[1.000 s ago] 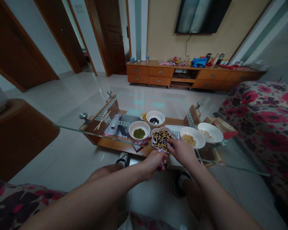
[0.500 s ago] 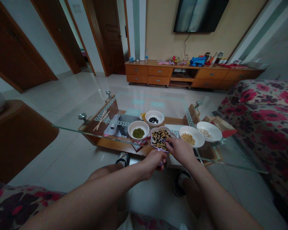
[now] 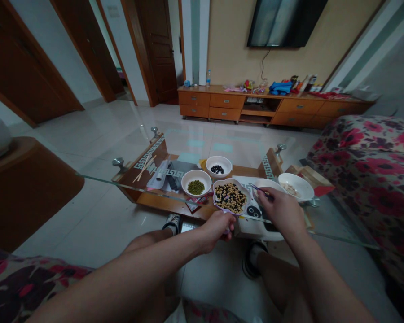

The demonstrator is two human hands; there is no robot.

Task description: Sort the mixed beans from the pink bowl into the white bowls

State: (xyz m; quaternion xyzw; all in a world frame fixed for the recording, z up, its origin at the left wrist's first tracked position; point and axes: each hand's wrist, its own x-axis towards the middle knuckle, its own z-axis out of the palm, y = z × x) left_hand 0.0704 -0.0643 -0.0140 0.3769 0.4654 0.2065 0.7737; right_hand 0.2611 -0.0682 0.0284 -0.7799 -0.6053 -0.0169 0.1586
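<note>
My left hand (image 3: 218, 229) is closed around the near edge of a purple-rimmed, flower-shaped bowl (image 3: 225, 211). Mixed black and yellowish beans (image 3: 232, 197) fill this bowl. In my right hand (image 3: 283, 208) is a pair of slim tweezers (image 3: 258, 188), pinched between thumb and fingers. Their tips point left, over a white bowl (image 3: 267, 182) that my hand largely covers. Whether a bean sits in the tips is too small to tell. Nearby stand a white bowl of green beans (image 3: 195, 187) and another of black beans (image 3: 217, 169).
A white bowl (image 3: 303, 183) with pale flat pieces stands at the right on the glass table (image 3: 185, 143). Chopsticks (image 3: 144, 168) lie to the left. Papers and a red packet (image 3: 194, 205) show near or beneath the glass. Beyond is a long wooden cabinet (image 3: 225, 102).
My right hand has moved right with the tweezers, from the flower-shaped bowl to the white bowl beside it. My left hand keeps its hold. The view has shifted slightly.
</note>
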